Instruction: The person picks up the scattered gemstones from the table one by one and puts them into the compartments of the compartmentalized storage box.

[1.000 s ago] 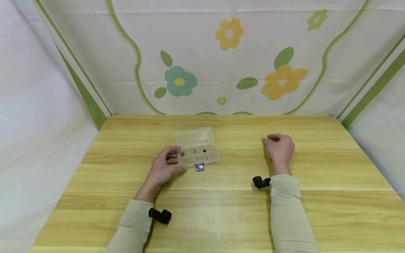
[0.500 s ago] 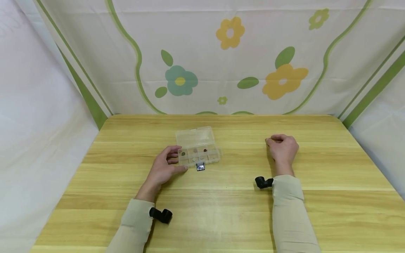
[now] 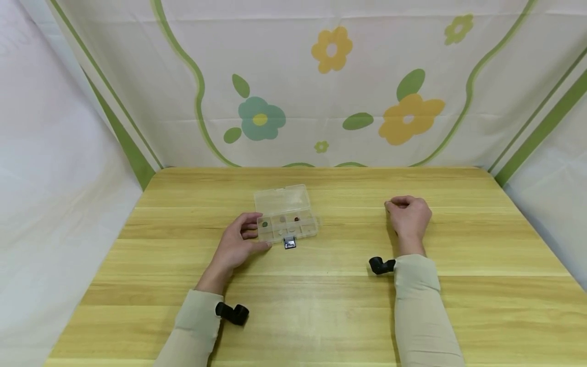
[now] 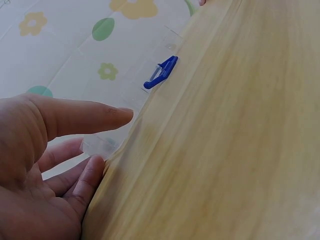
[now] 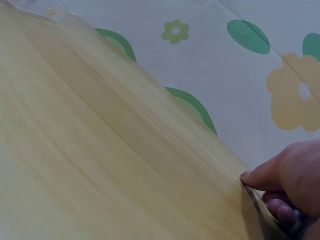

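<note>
A clear plastic compartment box [image 3: 288, 235] lies on the table in the head view, its lid [image 3: 282, 200] folded back. In its compartments are a small green piece [image 3: 264, 224], a small dark red piece [image 3: 296, 219] and pale round pieces. A blue latch [image 4: 161, 73] hangs out at the front. My left hand [image 3: 236, 242] grips the box's left end, thumb along the front corner and fingers at the far side. Well to the right, my right hand [image 3: 409, 218] is low at the tabletop, thumb and forefinger together, other fingers curled. No thing shows between its fingertips.
The wooden table [image 3: 316, 300] runs back to a white cloth [image 3: 293, 61] printed with flowers. More white cloth hangs at both sides. A black wrist camera [image 3: 233, 313] sits on the left sleeve, another camera [image 3: 381, 265] on the right.
My right hand has shifted slightly to the right, then stayed nearly still, its thumb and forefinger closer together. My left hand and the box have not visibly moved.
</note>
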Action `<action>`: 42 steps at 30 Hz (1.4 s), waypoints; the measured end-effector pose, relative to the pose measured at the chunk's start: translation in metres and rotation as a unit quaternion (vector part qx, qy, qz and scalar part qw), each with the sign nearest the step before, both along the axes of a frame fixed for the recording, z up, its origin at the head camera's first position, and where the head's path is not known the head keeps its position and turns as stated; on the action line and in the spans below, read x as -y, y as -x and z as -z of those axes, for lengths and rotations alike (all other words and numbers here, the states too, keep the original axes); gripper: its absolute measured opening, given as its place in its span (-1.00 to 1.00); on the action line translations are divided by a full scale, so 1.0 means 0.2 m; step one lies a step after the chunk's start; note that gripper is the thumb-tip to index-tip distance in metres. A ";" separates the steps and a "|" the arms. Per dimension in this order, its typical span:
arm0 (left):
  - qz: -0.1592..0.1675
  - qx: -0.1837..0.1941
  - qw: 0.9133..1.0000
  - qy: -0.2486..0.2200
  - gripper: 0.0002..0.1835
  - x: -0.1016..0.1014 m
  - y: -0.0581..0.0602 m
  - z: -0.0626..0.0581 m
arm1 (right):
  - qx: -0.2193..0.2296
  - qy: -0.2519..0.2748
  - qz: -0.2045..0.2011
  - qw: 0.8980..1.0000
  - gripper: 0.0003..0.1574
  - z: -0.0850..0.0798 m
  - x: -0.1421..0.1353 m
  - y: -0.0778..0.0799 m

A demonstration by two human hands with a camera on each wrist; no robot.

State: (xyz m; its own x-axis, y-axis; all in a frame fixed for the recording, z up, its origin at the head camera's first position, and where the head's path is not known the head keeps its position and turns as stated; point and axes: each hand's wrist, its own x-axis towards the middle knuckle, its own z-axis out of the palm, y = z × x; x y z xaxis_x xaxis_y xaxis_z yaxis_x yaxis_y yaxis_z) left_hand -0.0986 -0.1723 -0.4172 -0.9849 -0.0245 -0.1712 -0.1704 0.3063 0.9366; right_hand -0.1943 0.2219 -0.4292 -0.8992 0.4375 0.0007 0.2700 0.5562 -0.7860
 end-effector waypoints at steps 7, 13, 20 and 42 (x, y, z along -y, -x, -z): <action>0.000 0.001 1.000 0.001 -0.17 0.00 0.00 0.00 | 0.003 0.004 -0.003 1.000 -0.63 -0.01 0.02 0.00; -0.003 0.005 1.000 0.017 -0.16 -0.01 0.01 -0.01 | 0.001 0.023 -0.004 1.000 -0.59 -0.03 0.05 0.01; -0.007 0.001 0.999 0.045 -0.16 -0.03 0.02 -0.03 | 0.005 0.076 -0.016 0.997 -0.56 -0.05 0.10 0.01; -0.003 0.009 0.999 0.045 -0.15 -0.02 0.03 -0.04 | 0.015 0.132 -0.105 0.986 -0.58 -0.10 0.29 -0.01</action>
